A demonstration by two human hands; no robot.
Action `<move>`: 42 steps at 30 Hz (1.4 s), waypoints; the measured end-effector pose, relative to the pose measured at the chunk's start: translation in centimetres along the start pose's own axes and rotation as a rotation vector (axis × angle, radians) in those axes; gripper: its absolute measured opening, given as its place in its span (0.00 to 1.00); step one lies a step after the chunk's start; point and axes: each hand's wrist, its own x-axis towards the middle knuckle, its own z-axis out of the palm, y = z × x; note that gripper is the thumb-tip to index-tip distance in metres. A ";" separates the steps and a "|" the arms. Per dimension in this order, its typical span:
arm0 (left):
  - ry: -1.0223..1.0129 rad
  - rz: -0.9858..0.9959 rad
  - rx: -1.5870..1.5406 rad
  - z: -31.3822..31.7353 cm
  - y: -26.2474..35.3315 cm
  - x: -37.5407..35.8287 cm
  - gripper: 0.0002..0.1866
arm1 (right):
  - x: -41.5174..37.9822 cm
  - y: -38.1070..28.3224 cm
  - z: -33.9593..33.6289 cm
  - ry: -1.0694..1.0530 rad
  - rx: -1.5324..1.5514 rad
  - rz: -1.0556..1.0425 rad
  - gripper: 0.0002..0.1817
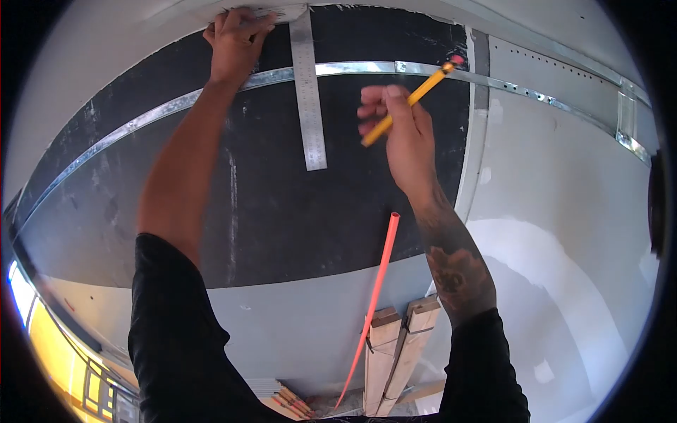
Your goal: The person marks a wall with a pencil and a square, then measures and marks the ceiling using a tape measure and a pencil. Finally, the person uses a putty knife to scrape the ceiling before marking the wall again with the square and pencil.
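Observation:
A metal square [308, 99] stands against the dark wall panel [303, 218], its long ruled blade hanging down across the metal strip. My left hand [236, 46] is raised at the panel's upper edge, its fingers closed on the square's short arm. In my right hand [409, 137] is a yellow pencil [416, 99], gripped between thumb and fingers. Its pink eraser end points up and right, the other end down and left. This hand is in front of the panel, right of the blade and apart from it.
A thin metal strip [360, 68] runs across the panel and onto the pale wall [557, 176] at right. Below, an orange tube [381, 275] leans beside bundled wooden boards [383, 352]. More sticks [290, 402] lie at the bottom. Yellow-lit openings [60, 352] show at lower left.

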 end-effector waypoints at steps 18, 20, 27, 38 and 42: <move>0.055 0.041 -0.013 0.1 0.2 0.0 0.14 | 12.5 5.0 5.4 0.124 -0.237 -0.624 0.12; 0.055 0.047 -0.009 0.1 0.1 0.0 0.14 | 13.0 5.3 5.5 0.132 -0.251 -0.622 0.12; 0.053 0.063 -0.013 0.1 0.0 -0.1 0.14 | 12.8 5.4 5.4 0.145 -0.208 -0.590 0.12; 0.036 0.083 0.018 0.0 -0.1 -0.1 0.15 | 12.5 5.4 5.2 0.126 -0.212 -0.566 0.13; 0.042 0.096 0.017 0.1 -0.2 -0.1 0.15 | 12.7 5.7 5.2 0.127 -0.211 -0.570 0.13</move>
